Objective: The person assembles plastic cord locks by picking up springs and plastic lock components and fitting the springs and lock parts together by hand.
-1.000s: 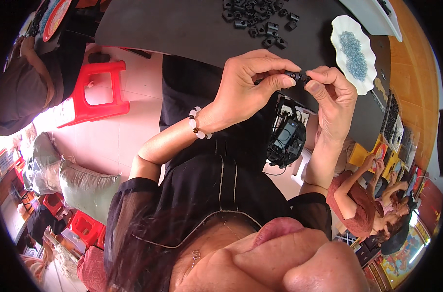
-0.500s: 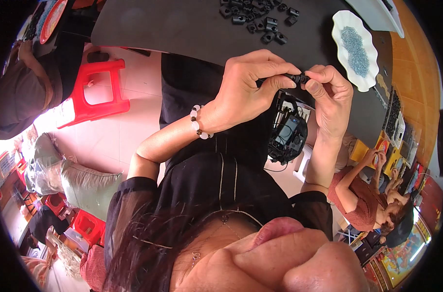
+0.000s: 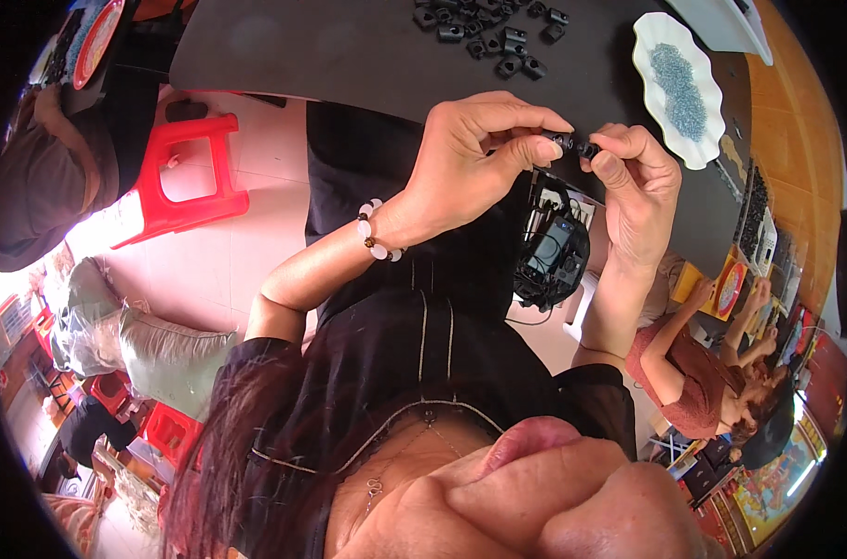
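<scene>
Above the near edge of the dark table (image 3: 349, 56), my left hand (image 3: 484, 163) pinches a small black cylindrical part (image 3: 560, 140) between thumb and fingers. Facing it, my right hand (image 3: 633, 177) holds a small black piece with a round hole (image 3: 587, 150) at its fingertips. A narrow gap separates the two black parts. Beyond my hands lies a pile of short black cylinders with holes (image 3: 512, 42). To the right of my right hand is a white wavy-edged dish (image 3: 642, 61) holding tiny blue-grey beads (image 3: 681, 93).
A pale tray (image 3: 726, 33) lies at the far right. Below the table edge hangs a black bag (image 3: 554, 247) with a device in it. On the left stands a red plastic stool (image 3: 223, 168) beside a seated person (image 3: 55, 168). Another person (image 3: 693, 373) works at the right.
The two black parts, together half a second ago, are now slightly apart. My right hand has shifted a little to the right. The person at the right has lowered and separated their hands.
</scene>
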Demonstrator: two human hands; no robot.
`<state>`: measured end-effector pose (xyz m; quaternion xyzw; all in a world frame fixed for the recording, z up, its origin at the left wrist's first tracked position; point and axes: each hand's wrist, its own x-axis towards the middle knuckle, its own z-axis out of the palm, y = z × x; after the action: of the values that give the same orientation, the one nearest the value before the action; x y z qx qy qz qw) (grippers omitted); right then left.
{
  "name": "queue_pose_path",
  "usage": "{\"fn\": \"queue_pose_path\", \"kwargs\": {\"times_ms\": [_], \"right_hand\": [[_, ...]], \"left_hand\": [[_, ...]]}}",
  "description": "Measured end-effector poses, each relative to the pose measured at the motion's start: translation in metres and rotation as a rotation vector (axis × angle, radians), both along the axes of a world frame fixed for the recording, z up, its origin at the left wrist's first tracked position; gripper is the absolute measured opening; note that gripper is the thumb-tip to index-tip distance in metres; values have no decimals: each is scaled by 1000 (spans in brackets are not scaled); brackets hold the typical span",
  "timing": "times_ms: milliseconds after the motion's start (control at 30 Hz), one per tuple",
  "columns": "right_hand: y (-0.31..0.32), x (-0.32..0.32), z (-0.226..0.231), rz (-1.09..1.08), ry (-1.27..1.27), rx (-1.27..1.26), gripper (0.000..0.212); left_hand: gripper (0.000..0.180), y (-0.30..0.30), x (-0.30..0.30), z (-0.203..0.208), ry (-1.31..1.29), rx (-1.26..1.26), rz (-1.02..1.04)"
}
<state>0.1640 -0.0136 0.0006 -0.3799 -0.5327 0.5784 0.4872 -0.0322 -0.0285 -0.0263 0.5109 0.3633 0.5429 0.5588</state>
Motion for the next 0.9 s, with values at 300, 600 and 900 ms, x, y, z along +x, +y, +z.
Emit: {"fn": "queue_pose_path", "kwargs": {"times_ms": [300, 600, 900], "right_hand": [[-2, -2, 0, -10, -64, -12, 11], [-3, -3, 0, -2, -104, -35, 11], [-3, 2, 2, -25, -52, -49, 13]], "left_hand": [[18, -2, 4, 0, 17, 29, 31], [20, -5, 6, 2, 175, 144, 126], [16, 0, 10, 2, -61, -12, 22]]}}
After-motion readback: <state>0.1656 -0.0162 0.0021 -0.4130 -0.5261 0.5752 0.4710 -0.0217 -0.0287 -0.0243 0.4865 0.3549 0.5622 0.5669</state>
